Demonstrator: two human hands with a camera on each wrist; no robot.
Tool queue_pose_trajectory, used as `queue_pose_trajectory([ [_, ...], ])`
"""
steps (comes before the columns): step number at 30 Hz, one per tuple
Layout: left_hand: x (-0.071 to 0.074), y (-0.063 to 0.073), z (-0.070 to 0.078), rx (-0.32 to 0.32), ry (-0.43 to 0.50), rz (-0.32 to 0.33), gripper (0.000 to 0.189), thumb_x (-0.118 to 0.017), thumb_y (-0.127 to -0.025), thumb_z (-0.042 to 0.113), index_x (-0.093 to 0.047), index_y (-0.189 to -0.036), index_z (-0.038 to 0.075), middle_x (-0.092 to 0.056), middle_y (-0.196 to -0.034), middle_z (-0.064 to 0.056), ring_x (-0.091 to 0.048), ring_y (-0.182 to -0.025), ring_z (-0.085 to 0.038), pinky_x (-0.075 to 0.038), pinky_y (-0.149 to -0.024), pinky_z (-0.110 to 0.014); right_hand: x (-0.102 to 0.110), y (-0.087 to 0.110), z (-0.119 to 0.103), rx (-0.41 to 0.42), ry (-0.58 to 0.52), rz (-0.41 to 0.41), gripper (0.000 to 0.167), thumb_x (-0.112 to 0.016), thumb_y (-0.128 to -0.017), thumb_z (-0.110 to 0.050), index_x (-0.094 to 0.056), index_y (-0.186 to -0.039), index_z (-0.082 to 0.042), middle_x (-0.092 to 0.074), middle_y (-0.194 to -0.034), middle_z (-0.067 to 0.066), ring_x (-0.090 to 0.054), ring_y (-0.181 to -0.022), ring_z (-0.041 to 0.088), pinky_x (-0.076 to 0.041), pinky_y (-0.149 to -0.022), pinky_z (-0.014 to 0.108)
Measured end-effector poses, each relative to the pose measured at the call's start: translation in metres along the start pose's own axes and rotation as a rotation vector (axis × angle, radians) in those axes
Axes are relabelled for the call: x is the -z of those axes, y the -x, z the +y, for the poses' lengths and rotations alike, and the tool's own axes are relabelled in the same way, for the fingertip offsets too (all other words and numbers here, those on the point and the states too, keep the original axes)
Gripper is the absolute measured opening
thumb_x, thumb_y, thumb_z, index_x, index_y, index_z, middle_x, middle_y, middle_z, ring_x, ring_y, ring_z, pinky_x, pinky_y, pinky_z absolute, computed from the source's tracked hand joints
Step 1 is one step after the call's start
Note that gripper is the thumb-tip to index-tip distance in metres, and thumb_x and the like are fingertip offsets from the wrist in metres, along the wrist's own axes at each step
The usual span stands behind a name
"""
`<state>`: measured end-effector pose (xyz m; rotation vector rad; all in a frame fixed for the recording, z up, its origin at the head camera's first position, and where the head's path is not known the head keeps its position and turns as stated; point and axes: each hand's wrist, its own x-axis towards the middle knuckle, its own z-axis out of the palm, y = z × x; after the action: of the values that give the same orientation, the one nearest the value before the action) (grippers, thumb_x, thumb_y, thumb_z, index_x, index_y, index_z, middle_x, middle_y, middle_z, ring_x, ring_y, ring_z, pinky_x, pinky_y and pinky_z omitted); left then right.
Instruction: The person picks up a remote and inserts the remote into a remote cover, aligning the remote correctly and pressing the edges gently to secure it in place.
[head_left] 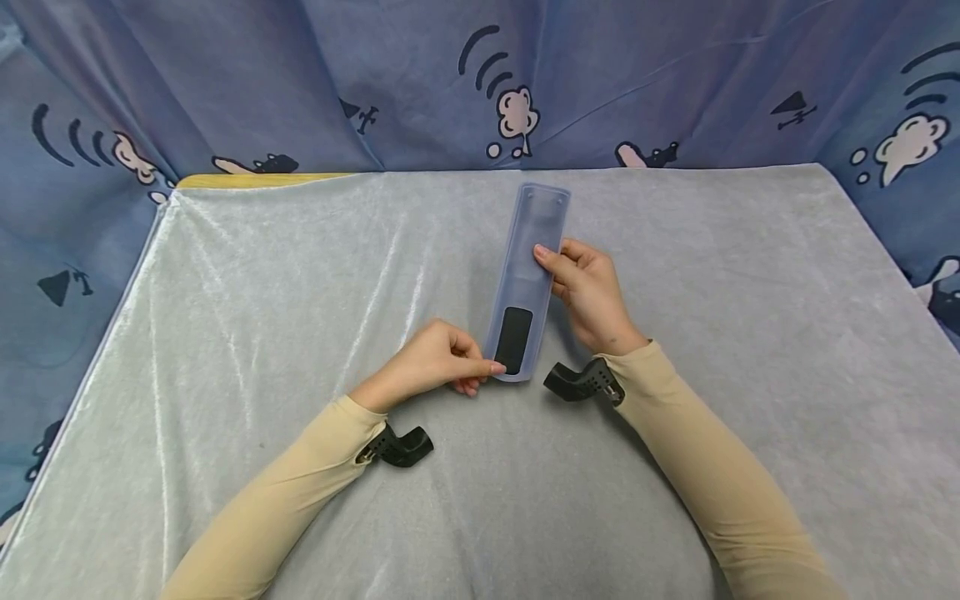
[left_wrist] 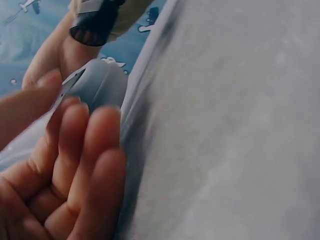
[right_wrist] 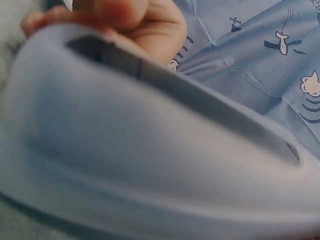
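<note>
A long, narrow case point(head_left: 529, 242) of translucent blue plastic is held up over the table, its far end leaning slightly right. Near its close end is a black rounded panel point(head_left: 514, 340). My right hand point(head_left: 594, 293) grips the right edge, thumb on the upper face and fingers behind. At the lower left corner, my left hand point(head_left: 435, 358) pinches the case, its thumb beside the black panel. From the left wrist, the rounded end of the case point(left_wrist: 107, 85) shows beyond the fingers. The right wrist view is filled by the blurred case point(right_wrist: 125, 135), with a long recess along its top.
A pale grey velvety cloth point(head_left: 285, 275) covers the table, with creases on the left. Blue patterned curtains point(head_left: 420, 83) stand behind and at both sides. A yellow strip point(head_left: 255, 180) shows along the back left edge. Each wrist wears a black camera mount point(head_left: 405, 447).
</note>
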<state>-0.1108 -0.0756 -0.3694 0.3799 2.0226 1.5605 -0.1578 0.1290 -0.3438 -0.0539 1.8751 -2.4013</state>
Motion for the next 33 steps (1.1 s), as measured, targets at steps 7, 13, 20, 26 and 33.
queue_pose_trajectory([
  [7,0.0,-0.001,0.003,-0.015,-0.115,0.023,0.026,-0.074,-0.083,0.02,-0.066,-0.064,0.003,-0.06,-0.054,0.0,-0.059,-0.051,-0.012,-0.055,-0.056,-0.031,-0.001,-0.001,-0.002,0.017,0.027,0.02,0.014,-0.061,-0.092,-0.007,-0.06,-0.099,0.004,-0.065,-0.074,0.0,-0.064,-0.068,0.009,-0.053,-0.064,0.023],
  [13,0.0,-0.003,0.005,-0.02,-0.127,0.012,0.024,-0.073,-0.082,0.018,-0.066,-0.065,0.003,-0.061,-0.055,0.0,-0.059,-0.051,-0.011,-0.055,-0.056,-0.03,0.002,-0.001,-0.007,0.024,0.046,0.012,0.017,-0.062,-0.092,-0.009,-0.06,-0.101,0.005,-0.066,-0.072,-0.001,-0.064,-0.068,0.009,-0.054,-0.066,0.024],
  [20,0.005,-0.003,0.01,-0.072,-0.107,0.114,0.025,-0.074,-0.083,0.023,-0.065,-0.069,0.004,-0.063,-0.059,-0.003,-0.062,-0.056,-0.016,-0.054,-0.057,-0.03,0.002,0.0,-0.012,0.026,0.043,0.033,0.018,-0.062,-0.091,-0.009,-0.06,-0.103,0.004,-0.067,-0.076,-0.001,-0.064,-0.069,0.009,-0.054,-0.066,0.023],
  [26,0.012,-0.01,0.023,-0.176,-0.189,0.318,0.018,-0.07,-0.086,0.018,-0.066,-0.094,0.003,-0.069,-0.084,-0.006,-0.066,-0.075,-0.017,-0.052,-0.066,-0.027,-0.003,0.0,-0.015,0.014,0.043,0.024,0.013,-0.062,-0.091,-0.009,-0.061,-0.099,0.001,-0.066,-0.076,-0.001,-0.062,-0.07,0.009,-0.053,-0.065,0.024],
  [33,-0.001,-0.037,0.045,-0.164,-0.1,0.387,0.039,-0.068,-0.088,0.018,-0.056,-0.119,-0.003,-0.065,-0.109,-0.016,-0.066,-0.095,-0.022,-0.053,-0.08,-0.03,-0.004,0.002,-0.011,0.01,0.091,0.053,0.006,-0.063,-0.091,-0.009,-0.062,-0.095,-0.004,-0.061,-0.071,-0.003,-0.059,-0.069,0.007,-0.052,-0.066,0.022],
])
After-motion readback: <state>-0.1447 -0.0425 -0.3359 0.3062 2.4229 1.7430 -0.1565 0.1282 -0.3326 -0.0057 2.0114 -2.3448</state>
